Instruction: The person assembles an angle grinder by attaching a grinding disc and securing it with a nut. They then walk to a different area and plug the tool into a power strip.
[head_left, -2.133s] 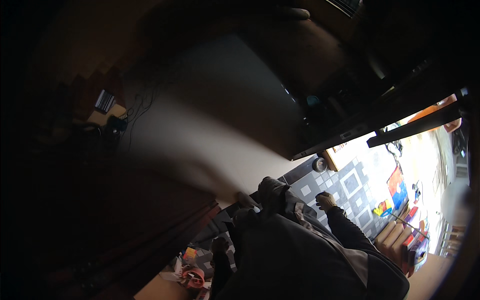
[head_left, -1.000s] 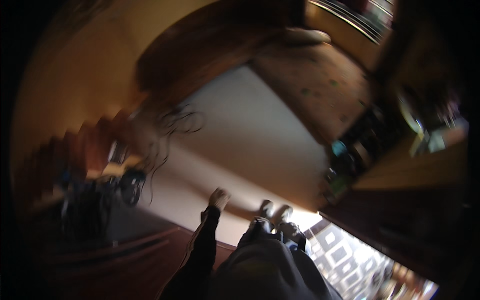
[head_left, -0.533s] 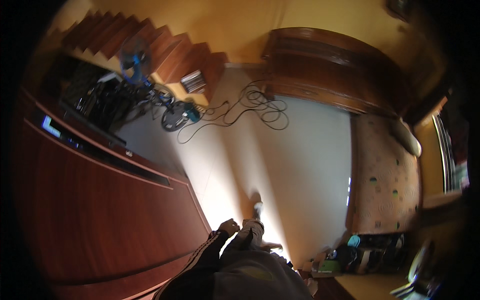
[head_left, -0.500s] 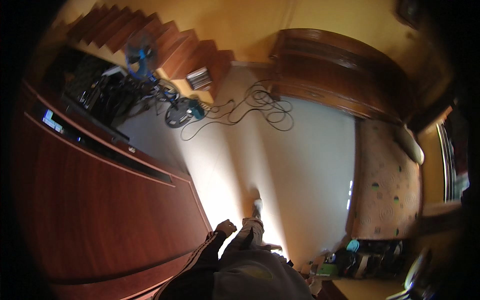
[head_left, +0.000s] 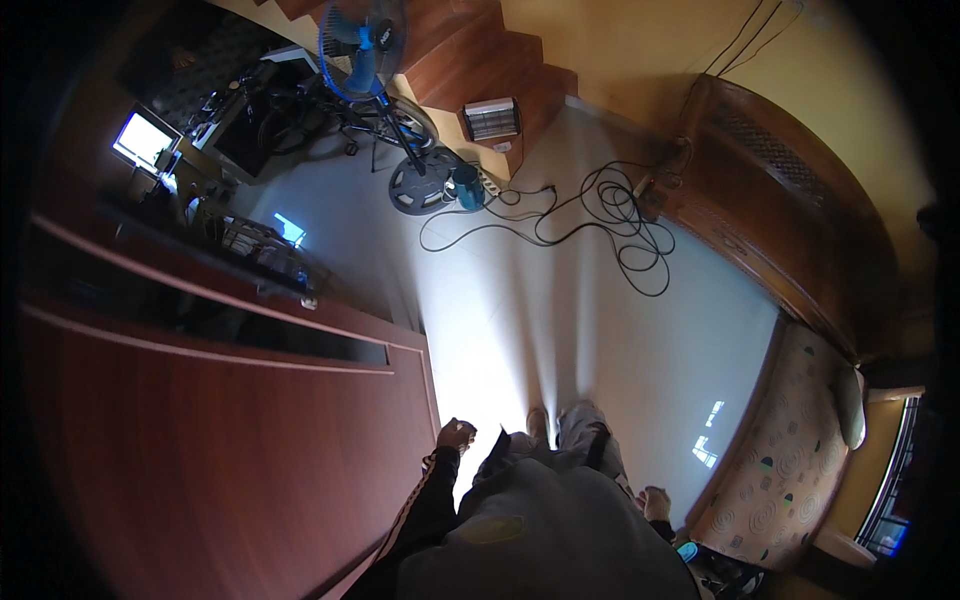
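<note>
My left hand [head_left: 456, 435] hangs beside the right end of a large red-brown wooden cabinet [head_left: 230, 440], apart from it. Its fingers are curled in, and no object shows in them. On the other side of my body, low over the pale floor, is my right hand [head_left: 655, 503]. It is small and dim here, and its finger shape is unclear. The nearest thing to it is a patterned cushioned seat [head_left: 770, 470], which it does not visibly touch. My feet and grey trousers show between the hands.
A long black cable [head_left: 560, 238] lies looped across the floor ahead. Near it stand a blue fan [head_left: 362, 50], a dark teal container [head_left: 467, 188] and a heater-like box [head_left: 492, 120] by the brown stairs [head_left: 460, 60]. A carved wooden bench [head_left: 760, 190] curves along the right wall.
The view has shifted left and forward, so the stairs, fan and cable appear closer and further right. My right hand has come into clearer sight, and my legs have changed position.
</note>
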